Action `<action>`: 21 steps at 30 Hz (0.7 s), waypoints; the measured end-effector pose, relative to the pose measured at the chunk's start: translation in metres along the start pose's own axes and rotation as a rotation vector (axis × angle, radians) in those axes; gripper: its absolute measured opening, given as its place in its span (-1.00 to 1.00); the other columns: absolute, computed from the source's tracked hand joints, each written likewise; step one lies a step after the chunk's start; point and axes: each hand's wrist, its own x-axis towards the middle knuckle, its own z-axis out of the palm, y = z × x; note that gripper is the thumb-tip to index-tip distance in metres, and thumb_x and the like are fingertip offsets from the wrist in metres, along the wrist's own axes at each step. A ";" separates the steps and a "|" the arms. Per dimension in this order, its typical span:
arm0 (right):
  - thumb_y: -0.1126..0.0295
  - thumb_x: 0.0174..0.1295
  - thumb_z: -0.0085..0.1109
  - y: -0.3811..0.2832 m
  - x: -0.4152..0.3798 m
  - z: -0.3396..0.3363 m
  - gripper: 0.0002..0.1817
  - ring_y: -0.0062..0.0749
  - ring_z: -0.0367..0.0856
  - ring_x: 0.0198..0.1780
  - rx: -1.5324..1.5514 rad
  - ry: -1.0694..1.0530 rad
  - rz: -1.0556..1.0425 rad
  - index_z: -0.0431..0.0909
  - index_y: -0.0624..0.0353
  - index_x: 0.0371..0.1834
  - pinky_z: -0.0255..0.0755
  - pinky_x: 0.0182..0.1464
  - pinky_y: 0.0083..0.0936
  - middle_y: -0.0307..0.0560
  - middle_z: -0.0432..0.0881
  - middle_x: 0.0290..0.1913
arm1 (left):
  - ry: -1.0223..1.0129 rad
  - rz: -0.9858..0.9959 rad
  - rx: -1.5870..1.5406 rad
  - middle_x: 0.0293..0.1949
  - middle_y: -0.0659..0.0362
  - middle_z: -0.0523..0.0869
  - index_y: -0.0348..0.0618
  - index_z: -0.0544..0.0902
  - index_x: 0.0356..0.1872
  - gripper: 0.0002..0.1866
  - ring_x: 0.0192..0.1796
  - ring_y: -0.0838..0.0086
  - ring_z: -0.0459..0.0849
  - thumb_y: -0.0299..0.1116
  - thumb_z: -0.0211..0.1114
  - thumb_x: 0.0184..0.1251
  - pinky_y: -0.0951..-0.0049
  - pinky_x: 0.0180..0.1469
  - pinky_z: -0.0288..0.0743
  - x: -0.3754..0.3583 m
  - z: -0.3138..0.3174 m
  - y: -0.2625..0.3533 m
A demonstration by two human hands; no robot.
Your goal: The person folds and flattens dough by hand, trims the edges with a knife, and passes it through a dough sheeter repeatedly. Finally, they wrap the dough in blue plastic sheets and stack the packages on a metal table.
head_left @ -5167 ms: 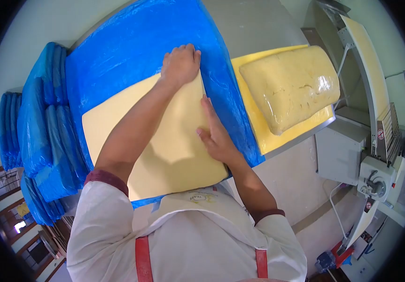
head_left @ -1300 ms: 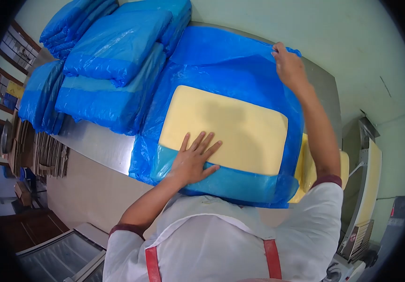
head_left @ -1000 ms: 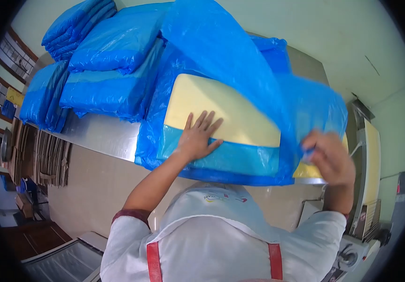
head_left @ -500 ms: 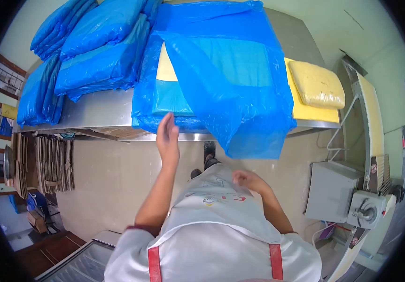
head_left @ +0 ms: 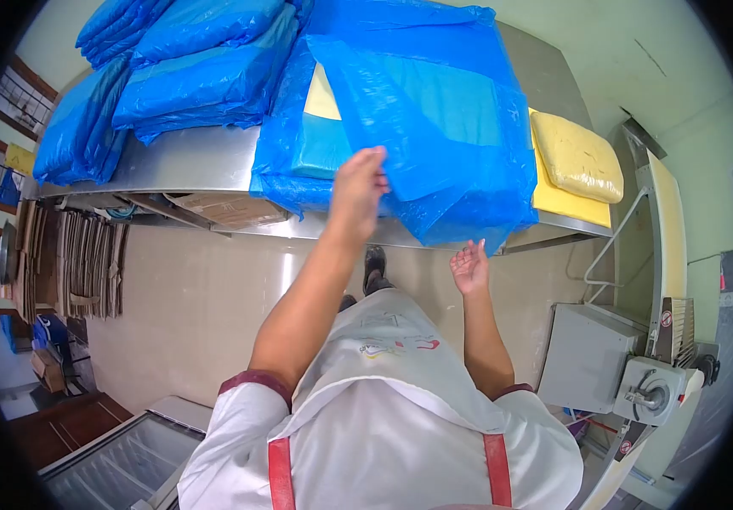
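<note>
A slab-shaped block lies on the metal table, wrapped in a blue plastic sheet (head_left: 460, 161) with one flap folded back on a slant. Its pale yellow surface (head_left: 322, 95) shows in the uncovered corner at the upper left. My left hand (head_left: 356, 191) is at the slanting edge of the flap, fingers curled together on the plastic. Just below the sheet's hanging front corner is my right hand (head_left: 470, 270), palm up, fingers apart and lightly bent, fingertips right by the plastic.
Several blue-wrapped packs (head_left: 201, 85) are stacked on the left of the metal table (head_left: 188, 166). A yellow wrapped block (head_left: 579, 157) rests on a yellow slab at the right. A machine (head_left: 651, 387) stands to my right; flattened cardboard (head_left: 90, 263) leans at the left.
My left hand has moved up and right to the flap's edge, its fingers now curled. My right hand has risen from my apron toward the sheet's front corner and opened out.
</note>
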 end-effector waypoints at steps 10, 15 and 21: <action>0.11 0.27 0.27 -0.010 0.007 -0.031 -0.54 -0.34 0.44 0.16 -0.041 0.002 -0.212 0.40 -0.06 0.16 0.29 0.11 -0.33 -0.22 0.42 0.25 | 0.445 0.255 0.518 -0.43 0.41 0.51 -0.05 0.56 -0.31 -0.85 -0.31 0.69 0.47 -0.31 0.11 0.48 0.64 -0.17 0.35 -0.058 -0.250 0.016; 0.17 0.31 0.22 -0.029 -0.024 -0.029 -0.60 -0.35 0.45 0.12 -0.283 0.164 -0.328 0.40 -0.05 0.16 0.32 0.12 -0.35 -0.25 0.51 0.12 | 0.526 0.278 0.740 -0.46 0.37 0.44 -0.11 0.52 -0.33 -0.82 -0.38 0.68 0.40 -0.29 0.09 0.50 0.59 -0.23 0.37 -0.028 -0.329 -0.009; 0.42 0.29 0.02 -0.107 -0.007 -0.106 -0.81 -0.37 0.49 -0.04 -0.375 0.748 -0.527 0.47 0.11 -0.05 0.42 -0.02 -0.38 -0.14 0.53 -0.09 | 0.910 0.493 0.844 -0.19 0.15 0.62 -0.26 0.53 -0.07 -0.79 -0.05 0.45 0.60 -0.32 0.11 0.47 0.46 0.01 0.49 -0.041 -0.356 0.016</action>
